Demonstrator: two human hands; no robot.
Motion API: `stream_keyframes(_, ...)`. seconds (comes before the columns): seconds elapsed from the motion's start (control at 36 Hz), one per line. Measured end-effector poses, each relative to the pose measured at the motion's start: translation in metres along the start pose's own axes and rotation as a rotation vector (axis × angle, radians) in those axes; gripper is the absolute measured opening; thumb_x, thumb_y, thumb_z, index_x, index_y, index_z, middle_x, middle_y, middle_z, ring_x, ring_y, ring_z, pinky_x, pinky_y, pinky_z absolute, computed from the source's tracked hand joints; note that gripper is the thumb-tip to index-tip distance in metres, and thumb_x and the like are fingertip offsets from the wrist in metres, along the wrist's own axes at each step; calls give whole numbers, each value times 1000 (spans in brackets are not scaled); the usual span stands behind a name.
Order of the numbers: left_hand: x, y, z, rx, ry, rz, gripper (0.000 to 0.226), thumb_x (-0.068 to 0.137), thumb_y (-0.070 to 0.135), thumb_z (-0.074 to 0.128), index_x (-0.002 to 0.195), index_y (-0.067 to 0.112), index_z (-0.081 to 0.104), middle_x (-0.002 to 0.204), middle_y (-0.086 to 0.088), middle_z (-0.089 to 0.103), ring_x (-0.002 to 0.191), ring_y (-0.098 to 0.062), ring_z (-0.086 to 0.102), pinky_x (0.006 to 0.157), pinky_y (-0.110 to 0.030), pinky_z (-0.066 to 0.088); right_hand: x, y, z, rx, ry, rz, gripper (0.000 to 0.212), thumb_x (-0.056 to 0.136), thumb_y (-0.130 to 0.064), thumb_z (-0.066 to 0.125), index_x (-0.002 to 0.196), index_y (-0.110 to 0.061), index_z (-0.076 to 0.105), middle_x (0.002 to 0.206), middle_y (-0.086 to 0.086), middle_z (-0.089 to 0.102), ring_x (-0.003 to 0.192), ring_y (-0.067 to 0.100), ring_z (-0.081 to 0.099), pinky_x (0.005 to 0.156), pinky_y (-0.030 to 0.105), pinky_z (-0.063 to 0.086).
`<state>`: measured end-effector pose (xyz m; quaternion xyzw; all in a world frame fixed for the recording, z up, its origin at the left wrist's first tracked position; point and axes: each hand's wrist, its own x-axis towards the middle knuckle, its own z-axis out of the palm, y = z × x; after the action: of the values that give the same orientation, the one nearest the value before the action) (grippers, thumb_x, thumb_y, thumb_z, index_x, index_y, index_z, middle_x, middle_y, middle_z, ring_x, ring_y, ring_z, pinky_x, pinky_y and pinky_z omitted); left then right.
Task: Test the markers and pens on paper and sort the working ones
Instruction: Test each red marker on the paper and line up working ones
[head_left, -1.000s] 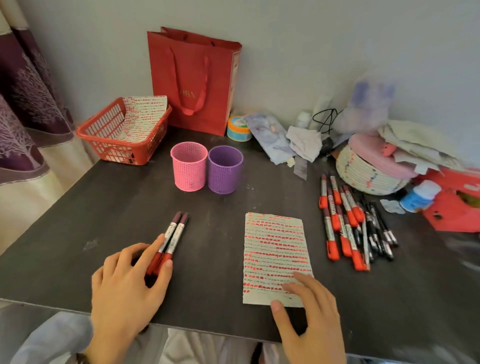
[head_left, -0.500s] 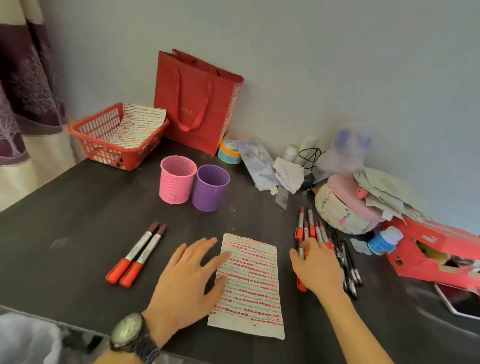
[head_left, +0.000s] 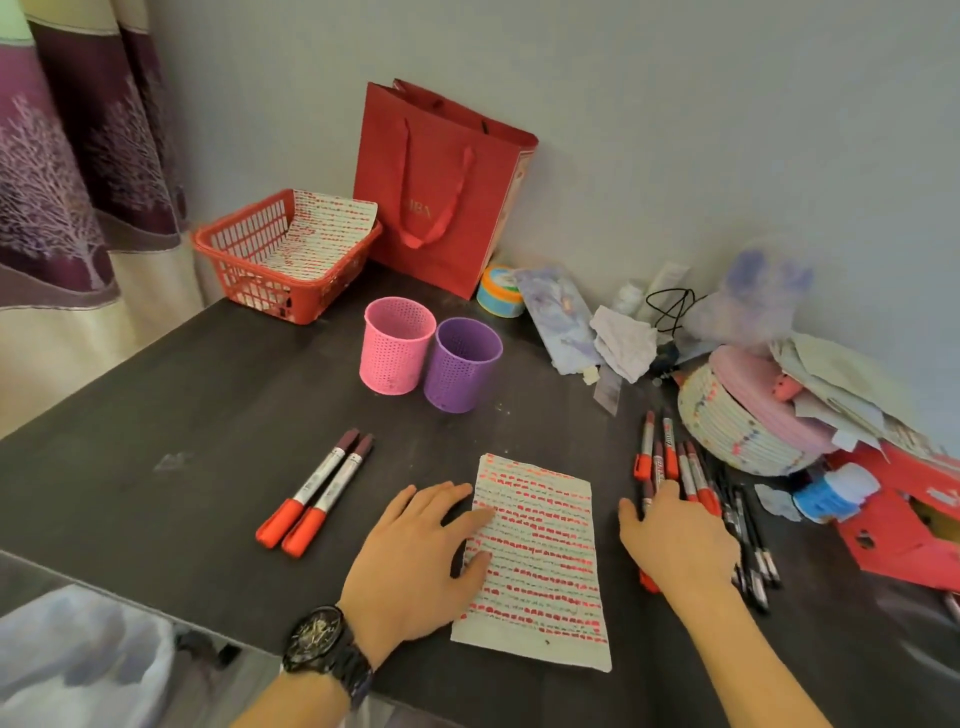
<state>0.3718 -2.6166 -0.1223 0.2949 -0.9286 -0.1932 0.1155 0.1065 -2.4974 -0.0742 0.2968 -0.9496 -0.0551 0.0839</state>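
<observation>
A sheet of paper (head_left: 540, 561) covered in rows of red marks lies on the dark table (head_left: 156, 415). My left hand (head_left: 415, 561) rests flat on the paper's left edge, fingers spread. My right hand (head_left: 675, 540) lies over a pile of red-capped markers and black pens (head_left: 670, 467) to the right of the paper; whether its fingers grip one is hidden. Two red-capped markers (head_left: 317, 493) lie side by side left of the paper. A pink cup (head_left: 397, 351) and a purple cup (head_left: 462, 364) stand behind.
A red basket (head_left: 244, 244) holding marked paper and a red gift bag (head_left: 441, 187) stand at the back by the wall. A woven basket (head_left: 727, 421), papers, a blue-capped bottle (head_left: 836, 493) and a red box (head_left: 909, 525) crowd the right side. A curtain hangs at left.
My left hand left the two markers and moved right onto the paper's edge. My right hand moved off the paper onto the marker pile. The view shifted.
</observation>
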Motion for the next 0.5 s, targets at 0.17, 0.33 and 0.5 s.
stream_keyframes(0.17,1,0,1,4,27,0,61,93,68,27,150,48,34,163,18,25,152,-5,15,120,-31,-6,-7,1,0,-50,-9,-5,42,97,-56,44,104,-20,63,79,-3,60,86,25,68,61,31,36)
stream_keyframes(0.33,0,1,0,10,19,-4,58,96,66,33,151,48,34,163,18,24,152,-5,16,121,-31,-5,-16,9,-4,285,-71,19,42,100,-56,41,93,-21,64,69,-5,64,61,12,60,52,26,35)
stream_keyframes(0.5,0,2,-3,19,14,-8,58,96,65,31,151,48,35,163,19,24,151,-5,16,122,-30,-4,-67,0,-23,1324,-164,188,26,103,-41,49,100,-21,65,70,2,73,51,9,64,56,31,55)
